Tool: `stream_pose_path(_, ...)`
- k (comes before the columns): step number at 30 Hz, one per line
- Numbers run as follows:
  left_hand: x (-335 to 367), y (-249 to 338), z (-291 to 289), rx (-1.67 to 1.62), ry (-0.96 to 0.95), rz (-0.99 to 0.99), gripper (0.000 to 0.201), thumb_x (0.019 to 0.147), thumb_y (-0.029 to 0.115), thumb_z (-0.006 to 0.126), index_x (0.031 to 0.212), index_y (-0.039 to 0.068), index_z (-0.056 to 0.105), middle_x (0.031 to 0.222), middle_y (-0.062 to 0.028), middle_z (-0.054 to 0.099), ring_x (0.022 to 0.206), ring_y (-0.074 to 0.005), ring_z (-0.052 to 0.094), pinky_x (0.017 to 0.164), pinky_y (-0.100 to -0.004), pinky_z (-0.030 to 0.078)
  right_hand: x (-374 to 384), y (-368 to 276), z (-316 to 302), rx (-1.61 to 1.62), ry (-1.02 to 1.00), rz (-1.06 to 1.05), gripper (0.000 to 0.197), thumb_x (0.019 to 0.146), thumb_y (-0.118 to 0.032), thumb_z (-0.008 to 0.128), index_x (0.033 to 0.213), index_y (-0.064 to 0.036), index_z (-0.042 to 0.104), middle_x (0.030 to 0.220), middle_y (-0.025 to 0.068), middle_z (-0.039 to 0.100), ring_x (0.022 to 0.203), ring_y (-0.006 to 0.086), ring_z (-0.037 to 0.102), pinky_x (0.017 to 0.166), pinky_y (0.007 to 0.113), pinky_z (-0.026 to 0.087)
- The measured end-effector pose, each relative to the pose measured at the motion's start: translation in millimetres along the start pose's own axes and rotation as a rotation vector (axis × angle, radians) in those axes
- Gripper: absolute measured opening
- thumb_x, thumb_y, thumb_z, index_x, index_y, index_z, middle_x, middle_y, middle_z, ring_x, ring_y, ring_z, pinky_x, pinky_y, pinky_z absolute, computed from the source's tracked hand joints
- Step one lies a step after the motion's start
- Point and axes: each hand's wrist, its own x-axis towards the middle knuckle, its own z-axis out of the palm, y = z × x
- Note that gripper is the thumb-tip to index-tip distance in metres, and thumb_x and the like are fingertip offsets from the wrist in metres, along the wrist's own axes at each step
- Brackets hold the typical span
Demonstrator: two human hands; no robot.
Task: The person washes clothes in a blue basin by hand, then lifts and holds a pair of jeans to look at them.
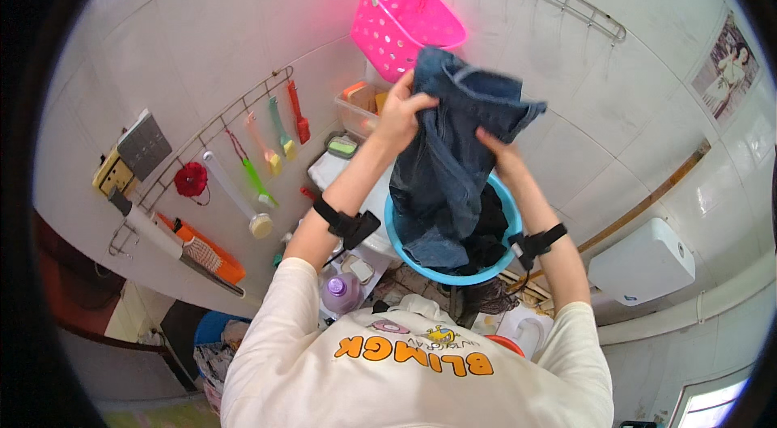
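A pair of dark blue jeans (453,136) hangs bunched between my hands, its lower part drooping into a light blue basin (437,275). My left hand (402,114) is closed on the upper left edge of the denim, thumb across the front. Lower down on the right side, my right hand (503,156) grips the cloth, with its fingers partly hidden behind it. Black clothes (490,234) lie in the basin under the jeans. Each of my forearms wears a black strap with a small device.
A pink perforated basket (388,23) hangs on the wall behind the jeans. Brushes (299,112) hang from a wall rack at left. A purple-capped bottle (341,293) stands near my left elbow. A white cistern (643,262) and wooden pole (655,193) are at right.
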Motion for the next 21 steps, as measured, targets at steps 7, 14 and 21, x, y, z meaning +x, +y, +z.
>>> stream_pose_path(7, 9, 37, 0, 0.659, -0.025, -0.074, 0.089, 0.066, 0.025, 0.08, 0.133, -0.003, 0.029, 0.13, -0.0144, 0.043, 0.117, -0.0237, 0.045, 0.099, -0.0331, 0.036, 23, -105, 41, -0.057, -0.095, -0.484, 0.05, 0.069, -0.019, 0.078, 0.11, 0.0024, 0.059, 0.106, 0.011, 0.062, 0.094, 0.0194, 0.058, 0.082, 0.03, 0.046)
stream_pose_path(14, 51, 27, 29, 0.419, 0.249, 0.103, 0.046, 0.07, 0.01, 0.069, 0.109, -0.006, 0.051, 0.108, -0.0174, 0.058, 0.1, -0.0249, 0.056, 0.088, -0.0321, 0.043, 52, -176, 72, -0.382, 0.023, -0.67, 0.042, 0.072, -0.023, 0.076, 0.1, 0.0045, 0.063, 0.095, 0.009, 0.064, 0.085, 0.0152, 0.059, 0.075, 0.028, 0.046)
stream_pose_path(21, 94, 66, 63, 0.353, 0.169, 0.614, 0.046, 0.077, 0.009, 0.068, 0.117, -0.005, 0.05, 0.111, -0.0103, 0.059, 0.1, -0.0214, 0.056, 0.089, -0.029, 0.044, 55, -268, 94, -0.565, 0.285, -0.899, 0.048, 0.073, -0.035, 0.073, 0.096, 0.0063, 0.064, 0.086, 0.0139, 0.066, 0.077, 0.0169, 0.06, 0.066, 0.032, 0.047)
